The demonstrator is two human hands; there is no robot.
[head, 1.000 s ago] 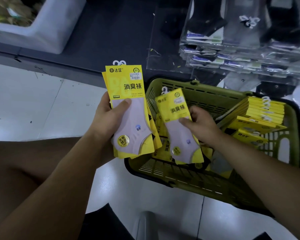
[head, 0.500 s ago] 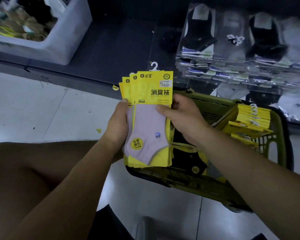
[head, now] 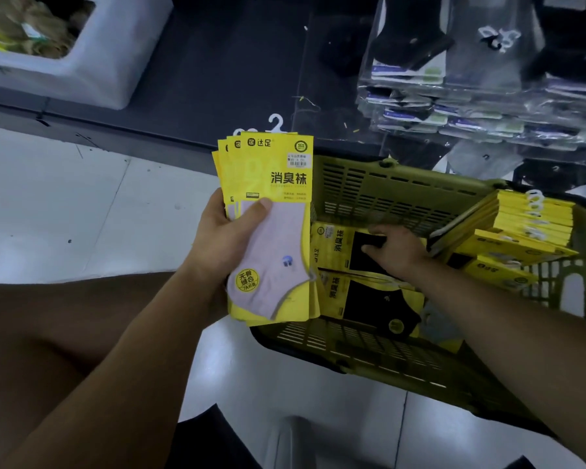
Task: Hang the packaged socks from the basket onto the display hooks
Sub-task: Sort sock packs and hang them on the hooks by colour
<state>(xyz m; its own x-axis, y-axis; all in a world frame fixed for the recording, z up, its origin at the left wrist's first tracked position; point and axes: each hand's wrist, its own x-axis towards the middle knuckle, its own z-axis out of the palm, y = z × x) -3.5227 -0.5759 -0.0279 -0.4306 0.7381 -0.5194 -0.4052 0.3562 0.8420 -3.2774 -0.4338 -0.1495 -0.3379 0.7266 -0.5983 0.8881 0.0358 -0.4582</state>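
My left hand grips a fanned stack of yellow sock packs with pale pink socks, thumb across the front pack, held upright left of the basket. White plastic hangers stick out at the stack's top. My right hand is down inside the olive-green basket, fingers curled on a yellow pack with a black sock. A second black-sock pack lies below it. A tidy pile of yellow packs leans in the basket's right side. No display hook is plainly visible.
Clear-bagged dark and grey socks hang or lie stacked at the upper right above a dark shelf base. A white bin with mixed goods sits at the upper left. The floor is pale tile. My bare knee fills the lower left.
My right hand let go of the stack in my left hand and dropped into the basket onto a black-sock pack. The added pink pack now sits at the front of the left-hand stack.
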